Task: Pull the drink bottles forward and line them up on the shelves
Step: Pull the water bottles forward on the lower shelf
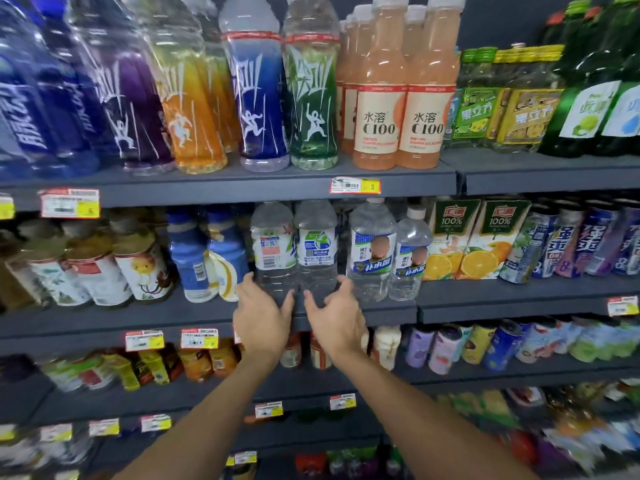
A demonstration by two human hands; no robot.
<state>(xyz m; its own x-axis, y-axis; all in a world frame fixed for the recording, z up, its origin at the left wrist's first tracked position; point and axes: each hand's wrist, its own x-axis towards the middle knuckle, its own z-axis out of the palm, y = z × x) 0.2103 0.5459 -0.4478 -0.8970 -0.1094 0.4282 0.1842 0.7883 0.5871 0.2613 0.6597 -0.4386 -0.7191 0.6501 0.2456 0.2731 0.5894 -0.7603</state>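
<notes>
Left hand (263,317) and right hand (334,317) curled round clear green-labelled plastic water bottles (273,251). Probably heavy, slippery; firmest low, between fingers and thumb.

left bottle (273,251), right bottle (317,251): clear, upright, touching, shelf (381,308) front.

I am curling my left hand (263,318) round the base of the left clear bottle (273,251) and my right hand (334,318) round the right clear bottle (317,249), both standing upright at the middle shelf (104,323) front.
</notes>
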